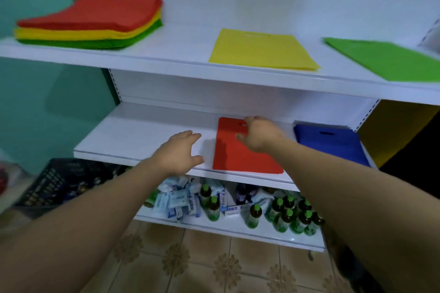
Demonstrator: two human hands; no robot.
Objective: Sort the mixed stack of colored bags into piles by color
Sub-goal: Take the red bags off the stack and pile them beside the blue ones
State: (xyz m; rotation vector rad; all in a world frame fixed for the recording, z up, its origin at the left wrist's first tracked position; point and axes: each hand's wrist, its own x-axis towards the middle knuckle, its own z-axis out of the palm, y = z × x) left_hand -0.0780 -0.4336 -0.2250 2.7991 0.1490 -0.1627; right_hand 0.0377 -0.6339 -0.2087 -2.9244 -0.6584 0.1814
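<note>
Right hand point(259, 135) rests flat on the red bag point(235, 153), fingers point(251, 121) straight; left hand point(177, 152) hovers spread, empty — a dragging pull-back could slide the bag off the shelf point(142, 131).

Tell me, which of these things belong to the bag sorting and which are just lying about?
Belong to the job: mixed stack of bags, yellow pile, green pile, red pile under the right hand, blue pile.
Just lying about: green-capped bottles, white packets, black crate, all below the bag shelves.
</note>
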